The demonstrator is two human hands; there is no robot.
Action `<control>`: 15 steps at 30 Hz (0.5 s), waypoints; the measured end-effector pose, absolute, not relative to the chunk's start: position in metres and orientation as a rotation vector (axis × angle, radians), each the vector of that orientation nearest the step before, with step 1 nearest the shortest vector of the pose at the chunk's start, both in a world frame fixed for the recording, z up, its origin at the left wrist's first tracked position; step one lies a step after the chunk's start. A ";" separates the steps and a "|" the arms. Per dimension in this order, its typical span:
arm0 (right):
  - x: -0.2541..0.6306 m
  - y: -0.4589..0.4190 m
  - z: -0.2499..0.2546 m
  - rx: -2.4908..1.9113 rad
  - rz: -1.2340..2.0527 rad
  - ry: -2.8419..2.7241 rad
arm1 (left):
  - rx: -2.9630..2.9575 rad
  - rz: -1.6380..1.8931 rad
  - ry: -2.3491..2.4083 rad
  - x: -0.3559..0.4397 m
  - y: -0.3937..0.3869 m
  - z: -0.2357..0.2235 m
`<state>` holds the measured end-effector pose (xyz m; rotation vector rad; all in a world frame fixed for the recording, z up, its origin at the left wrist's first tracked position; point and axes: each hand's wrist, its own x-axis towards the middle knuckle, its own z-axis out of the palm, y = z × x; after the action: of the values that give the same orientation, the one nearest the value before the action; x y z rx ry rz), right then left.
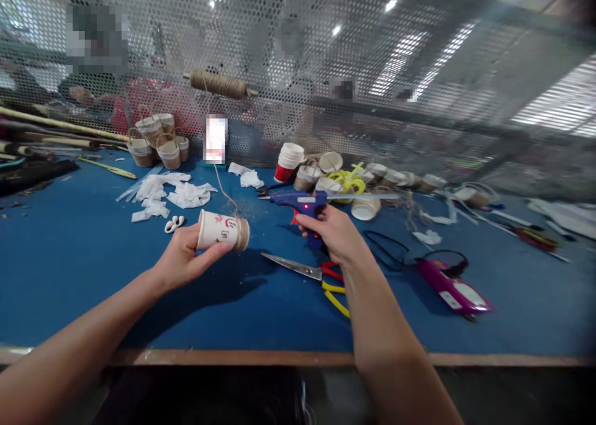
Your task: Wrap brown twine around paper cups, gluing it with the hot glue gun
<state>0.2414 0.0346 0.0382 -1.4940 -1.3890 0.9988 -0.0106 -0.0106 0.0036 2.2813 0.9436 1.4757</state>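
My left hand [189, 257] is closed around a white paper cup [216, 231] with red and black print, tilted on its side. Twine [243, 234] is wound round the cup's base end, and a loose strand [222, 186] runs from it up toward a twine spool [218, 84]. In my right hand [333, 229] is a blue hot glue gun [298, 199], its nozzle pointing left above the cup; a clear glue stick [363, 196] juts from its back. Scissors [298, 267] with red and yellow handles lie below the gun, partly hidden by my right forearm.
Twine-wrapped cups [170, 151] stand back left; stacked paper cups [289, 159] and yellow ribbon [347, 180] sit behind the gun. White scraps [189, 194] lie left. At right lies a purple device [454, 288] with a black cord. A perforated metal screen [279, 59] borders the back.
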 end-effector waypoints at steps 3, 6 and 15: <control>0.246 0.054 0.027 -1.597 0.972 -1.372 | 2.107 1.536 1.043 -0.012 -0.010 0.006; 0.248 0.064 0.016 -1.736 0.980 -1.411 | 2.050 1.597 1.067 -0.013 -0.011 0.007; 0.241 0.063 0.016 -1.891 0.700 -1.568 | 2.348 1.634 0.760 -0.010 -0.017 0.010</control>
<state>0.2413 0.0626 0.0155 -1.8911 -1.5682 0.6998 -0.0104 -0.0168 0.0096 2.3481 0.7604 1.6341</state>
